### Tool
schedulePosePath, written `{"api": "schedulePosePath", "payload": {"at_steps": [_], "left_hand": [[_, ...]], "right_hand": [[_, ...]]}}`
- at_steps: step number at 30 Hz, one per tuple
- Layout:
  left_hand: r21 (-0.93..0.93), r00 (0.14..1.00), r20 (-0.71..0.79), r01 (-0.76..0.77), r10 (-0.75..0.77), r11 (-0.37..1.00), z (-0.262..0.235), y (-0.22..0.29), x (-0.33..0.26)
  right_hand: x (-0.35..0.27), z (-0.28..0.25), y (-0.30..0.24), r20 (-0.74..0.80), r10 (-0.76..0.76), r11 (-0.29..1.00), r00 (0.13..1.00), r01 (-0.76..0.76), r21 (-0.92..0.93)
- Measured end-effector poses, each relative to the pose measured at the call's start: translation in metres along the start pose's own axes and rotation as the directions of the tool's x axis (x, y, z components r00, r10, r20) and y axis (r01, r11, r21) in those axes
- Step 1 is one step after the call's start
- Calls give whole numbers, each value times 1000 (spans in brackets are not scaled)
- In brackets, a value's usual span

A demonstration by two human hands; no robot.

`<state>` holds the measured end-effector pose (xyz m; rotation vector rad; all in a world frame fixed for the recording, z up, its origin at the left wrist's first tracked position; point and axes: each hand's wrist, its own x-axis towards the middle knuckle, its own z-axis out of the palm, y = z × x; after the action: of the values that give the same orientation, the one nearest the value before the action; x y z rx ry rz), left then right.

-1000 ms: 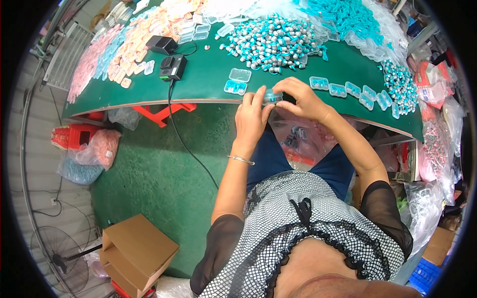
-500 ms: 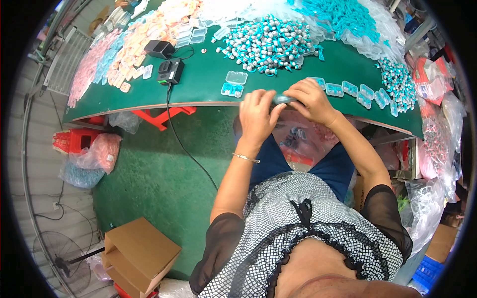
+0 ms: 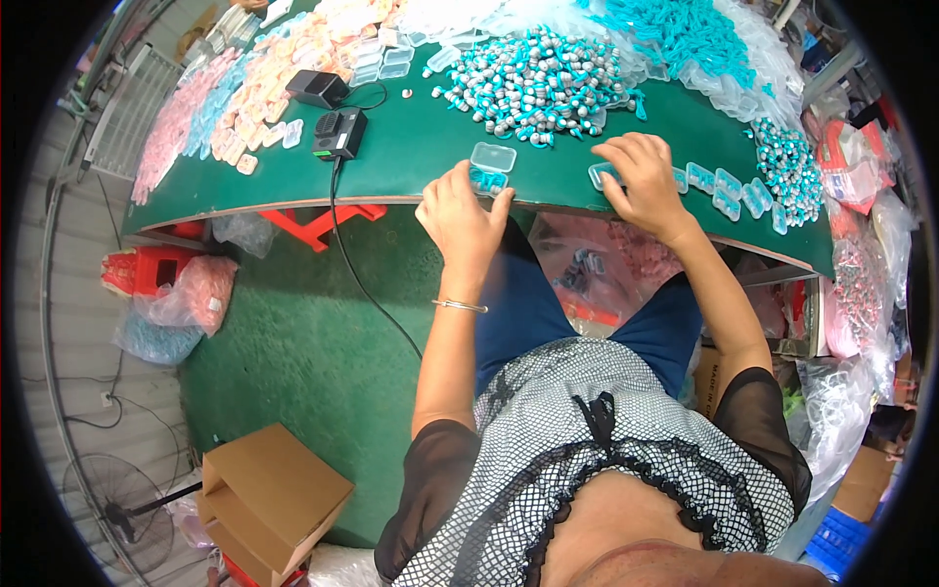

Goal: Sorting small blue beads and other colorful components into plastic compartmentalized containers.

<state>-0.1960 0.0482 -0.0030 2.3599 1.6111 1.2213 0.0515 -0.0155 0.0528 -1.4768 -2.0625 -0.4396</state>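
Observation:
My left hand point(image 3: 462, 217) is at the table's near edge, with fingers and thumb on either side of an open clear plastic case point(image 3: 487, 180). Small teal pieces lie in its lower half, and its clear lid point(image 3: 494, 157) is tipped back toward the pile. Farther right, my right hand point(image 3: 641, 184) has thumb and fingers about a small clear case point(image 3: 603, 176) on the tabletop, partly hidden by the hand. Beside it runs a row of closed cases point(image 3: 727, 183) with teal contents.
Behind my hands is a heap of grey-and-teal pieces point(image 3: 533, 83), with teal pieces point(image 3: 685, 39) beyond. A black device point(image 3: 339, 133) with a cable and a black box point(image 3: 317, 88) stand left. Peach cases point(image 3: 256, 103) cover the far left. An open carton point(image 3: 279, 489) is on the floor.
My hands have moved apart from the case they held together. The right went right, to the row's left end, where a case now lies. The left reached the open case, which has shifted right.

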Motion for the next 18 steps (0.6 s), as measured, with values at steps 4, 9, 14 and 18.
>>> {"api": "schedulePosePath", "payload": {"at_steps": [4,9,14,18], "left_hand": [[4,998,-49,-29,29,1000,6,12,-8],[14,999,-51,-10,10,1000,6,16,-13],[-8,998,-61,-14,14,1000,8,16,-16],[-13,997,-71,-6,5,1000,8,17,-17]], "right_hand": [[21,33,-20,45,16,995,999,-21,102],[40,65,-49,197,105,992,975,-117,49],[43,76,-54,160,153,988,975,-156,11],[44,78,-49,149,182,964,972,-206,166]]}}
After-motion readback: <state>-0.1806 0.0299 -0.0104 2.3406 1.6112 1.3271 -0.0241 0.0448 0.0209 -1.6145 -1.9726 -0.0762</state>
